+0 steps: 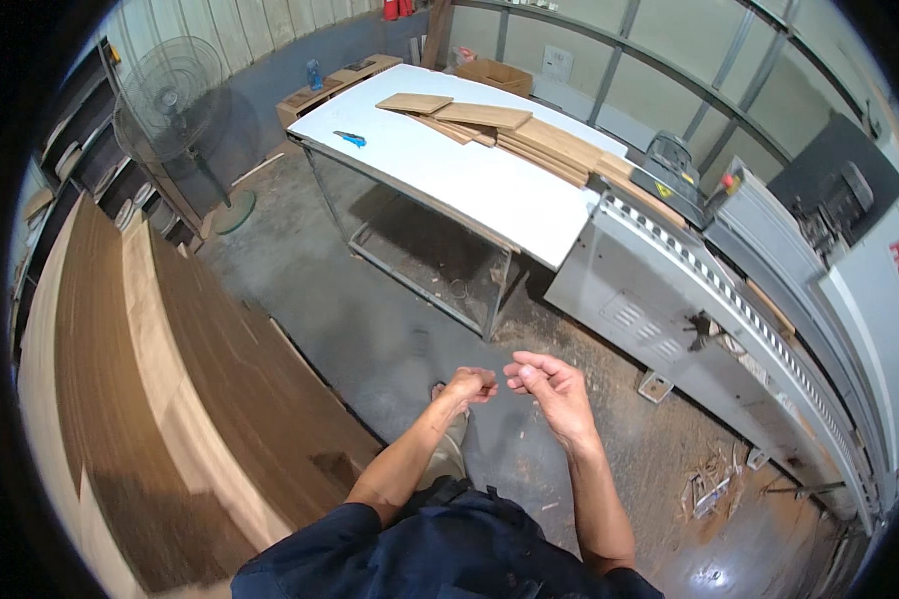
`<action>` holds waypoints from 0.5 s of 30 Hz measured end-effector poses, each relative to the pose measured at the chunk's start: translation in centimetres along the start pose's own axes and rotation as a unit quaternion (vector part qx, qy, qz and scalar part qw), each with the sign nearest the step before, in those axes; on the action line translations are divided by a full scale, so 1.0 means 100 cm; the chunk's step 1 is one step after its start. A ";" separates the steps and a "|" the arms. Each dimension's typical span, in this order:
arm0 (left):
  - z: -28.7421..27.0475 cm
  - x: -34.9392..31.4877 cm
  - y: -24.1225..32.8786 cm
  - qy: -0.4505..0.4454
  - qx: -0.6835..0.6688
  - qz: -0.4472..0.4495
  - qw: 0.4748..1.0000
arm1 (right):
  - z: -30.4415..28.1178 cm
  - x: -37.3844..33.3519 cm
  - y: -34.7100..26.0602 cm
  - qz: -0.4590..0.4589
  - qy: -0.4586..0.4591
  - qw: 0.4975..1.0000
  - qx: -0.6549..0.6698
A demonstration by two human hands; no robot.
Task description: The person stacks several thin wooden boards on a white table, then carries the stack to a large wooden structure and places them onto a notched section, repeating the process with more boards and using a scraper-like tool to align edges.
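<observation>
My left hand [471, 385] and my right hand [553, 391] hover in front of my body, over the grey floor, with a small gap between them. Loosely bent, the fingers of both hands point toward each other. I see nothing held in either one. Beyond them stands a white-topped table [440, 170] on a metal frame. Stacked wooden boards [544, 143] lie along its far right side, with a few set crosswise on top. A blue hand tool [351, 139], its kind too small to tell, rests near the table's left end.
To the right runs a long white machine [659, 290] with a toothed track, its end against the table. Large wood panels [240, 369] stand close on my left. A standing fan [170, 100] is at the far left. Wood scraps [714, 484] litter the floor at right.
</observation>
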State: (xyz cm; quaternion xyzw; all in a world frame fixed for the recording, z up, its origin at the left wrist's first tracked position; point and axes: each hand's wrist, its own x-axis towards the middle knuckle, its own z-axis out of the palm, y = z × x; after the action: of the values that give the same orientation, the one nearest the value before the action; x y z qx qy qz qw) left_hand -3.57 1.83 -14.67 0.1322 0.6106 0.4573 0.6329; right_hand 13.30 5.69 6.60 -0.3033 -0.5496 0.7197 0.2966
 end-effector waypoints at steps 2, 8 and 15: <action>-0.018 0.045 0.044 -0.016 0.012 0.028 0.999 | -0.003 0.067 0.005 0.022 -0.026 0.999 -0.012; -0.137 0.117 0.159 0.005 0.080 0.121 0.989 | 0.001 0.290 -0.005 0.076 0.025 0.997 -0.017; -0.266 0.195 0.351 0.256 0.263 0.289 0.884 | 0.036 0.548 0.003 0.029 0.027 0.998 -0.048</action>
State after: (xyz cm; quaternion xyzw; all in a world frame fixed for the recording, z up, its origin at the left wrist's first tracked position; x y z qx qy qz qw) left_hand -45.25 25.08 -7.77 0.3430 0.7839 0.4605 0.2361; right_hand -24.60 45.10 1.01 -0.3523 -0.5661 0.6926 0.2752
